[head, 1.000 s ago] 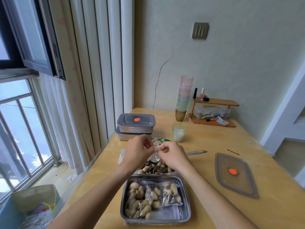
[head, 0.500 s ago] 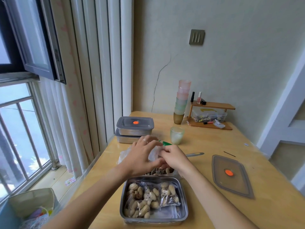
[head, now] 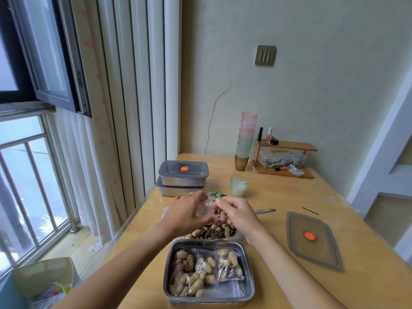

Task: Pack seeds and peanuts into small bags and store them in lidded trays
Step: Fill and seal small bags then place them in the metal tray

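Note:
My left hand [head: 186, 214] holds a small clear bag [head: 204, 208] above a pile of striped seeds and peanuts [head: 213, 231] on the wooden table [head: 289, 197]. My right hand [head: 237, 214] is beside it, fingers pinched on seeds at the bag's mouth. Just in front of the pile sits an open steel tray [head: 247, 293] with several filled bags of peanuts [head: 196, 275] inside. Its grey lid with an orange dot [head: 312, 239] lies flat to the right.
Two lidded steel trays [head: 183, 178] are stacked at the back left by the curtain. A green glass [head: 239, 185], stacked cups [head: 245, 141] and a small wooden shelf [head: 286, 159] stand at the back. A metal tool [head: 264, 211] lies right of my hands. A bin [head: 42, 284] is on the floor.
My hands have parted slightly and the small bag now shows between them. My right hand has picked up seeds and brought them to the bag. The camera has tilted up a little.

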